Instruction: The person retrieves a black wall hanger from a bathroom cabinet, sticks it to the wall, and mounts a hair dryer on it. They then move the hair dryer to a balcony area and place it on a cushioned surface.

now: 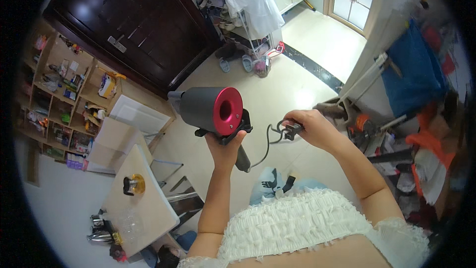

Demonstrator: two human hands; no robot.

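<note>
My left hand (223,151) is closed around a hair dryer (201,108) with a dark grey barrel and a red ring-shaped end facing right. A clear nozzle-like piece (174,100) sits at its far left end. Black bracket-like parts (245,123) show beside the barrel by my thumb; how they are joined to it I cannot tell. Below my hand the grey handle (242,160) sticks out. From its tip a dark cord (268,144) runs up to my right hand (312,126), whose fingers close on the bunched cord and a black piece, perhaps its plug.
A table (144,208) with an amber glass pot (137,184) stands at left, shelves (74,101) behind it. Ahead are a dark door (134,25), slippers (224,65) and a rack with white cloth (250,0). Clutter and a blue bag (414,72) line the right side.
</note>
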